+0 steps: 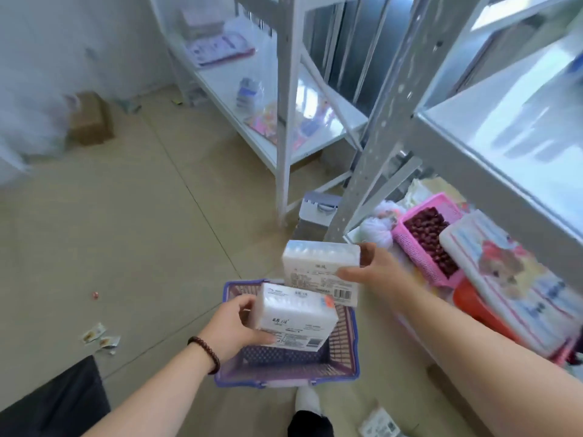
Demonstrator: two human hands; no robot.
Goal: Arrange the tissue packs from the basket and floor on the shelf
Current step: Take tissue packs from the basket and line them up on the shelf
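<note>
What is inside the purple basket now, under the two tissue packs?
The purple basket shows only its bare mesh bottom where visible. The left hand and right hand each hold a tissue pack above it, covering the far part.

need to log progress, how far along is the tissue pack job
Done: no tissue packs clearly show on the white shelf yet. In hand: the left hand and right hand each hold a pack above the purple basket, which looks emptied. Left: shelve both, plus a pack on the floor.

Two white tissue packs (295, 316) (321, 271) held above the purple basket (344, 357).
</note>
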